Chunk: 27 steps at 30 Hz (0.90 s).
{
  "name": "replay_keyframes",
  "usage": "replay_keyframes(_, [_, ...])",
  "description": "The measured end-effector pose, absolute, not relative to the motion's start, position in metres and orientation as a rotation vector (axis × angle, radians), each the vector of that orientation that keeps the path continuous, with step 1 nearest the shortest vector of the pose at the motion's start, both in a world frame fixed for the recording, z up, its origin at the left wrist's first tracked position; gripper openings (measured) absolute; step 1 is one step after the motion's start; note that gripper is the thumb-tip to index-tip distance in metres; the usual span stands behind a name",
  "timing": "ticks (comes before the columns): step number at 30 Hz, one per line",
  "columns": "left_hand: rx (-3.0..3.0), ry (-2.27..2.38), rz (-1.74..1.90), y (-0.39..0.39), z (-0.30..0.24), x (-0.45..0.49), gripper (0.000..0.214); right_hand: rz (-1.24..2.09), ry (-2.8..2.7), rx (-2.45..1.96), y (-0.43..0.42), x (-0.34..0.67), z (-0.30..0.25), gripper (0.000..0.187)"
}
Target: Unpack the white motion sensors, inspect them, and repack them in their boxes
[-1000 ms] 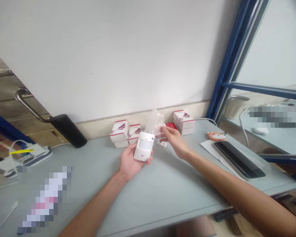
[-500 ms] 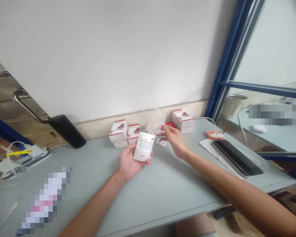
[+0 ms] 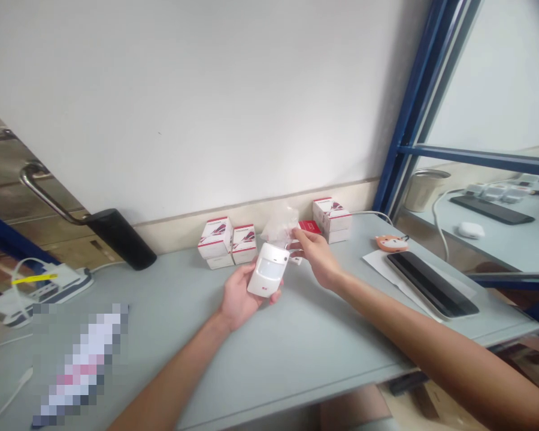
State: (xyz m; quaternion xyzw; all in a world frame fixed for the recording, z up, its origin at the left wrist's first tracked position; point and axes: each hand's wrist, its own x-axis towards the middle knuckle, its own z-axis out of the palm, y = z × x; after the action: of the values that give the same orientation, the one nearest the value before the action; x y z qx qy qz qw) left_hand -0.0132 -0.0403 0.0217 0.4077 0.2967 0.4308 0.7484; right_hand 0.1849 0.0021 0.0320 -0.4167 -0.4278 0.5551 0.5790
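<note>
In my left hand (image 3: 240, 297) lies a white motion sensor (image 3: 268, 270) with a curved translucent window and a small red mark, tilted to the right. My right hand (image 3: 314, 254) is just beyond its upper right corner, fingertips pinched on a clear plastic bag (image 3: 281, 224). The bag stands behind the sensor, against the back of the desk. Partly hidden between the sensor and my right hand is a small white piece (image 3: 296, 261) on the desk. A red item (image 3: 309, 227) shows behind my right hand.
White-and-red boxes (image 3: 215, 236) stand at the back left of the hands, with more boxes (image 3: 332, 218) at the back right. A black phone (image 3: 431, 282) lies on paper at right, near an orange animal-shaped case (image 3: 392, 243). A power strip (image 3: 49, 287) sits at far left.
The sensor has shifted slightly right and down in my left hand and leans more to the right. The plastic bag has sunk a little and changed shape; my right hand stays nearly in place.
</note>
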Motion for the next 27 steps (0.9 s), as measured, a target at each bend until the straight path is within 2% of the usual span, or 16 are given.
replay_keyframes(14, [0.855,0.704,0.995,-0.043,0.028,-0.011,0.037,1.163,-1.357,-0.852,-0.007,0.180,0.032,0.039])
replay_keyframes(23, [0.755,0.664,1.061,-0.041,0.030,-0.013,0.036,1.487,-1.285,-0.813,-0.005,0.192,0.040,0.030])
replay_keyframes(27, [0.750,0.675,1.107,-0.039,0.031,-0.015,0.035,1.526,-1.311,-0.836,-0.004,0.195,0.040,0.032])
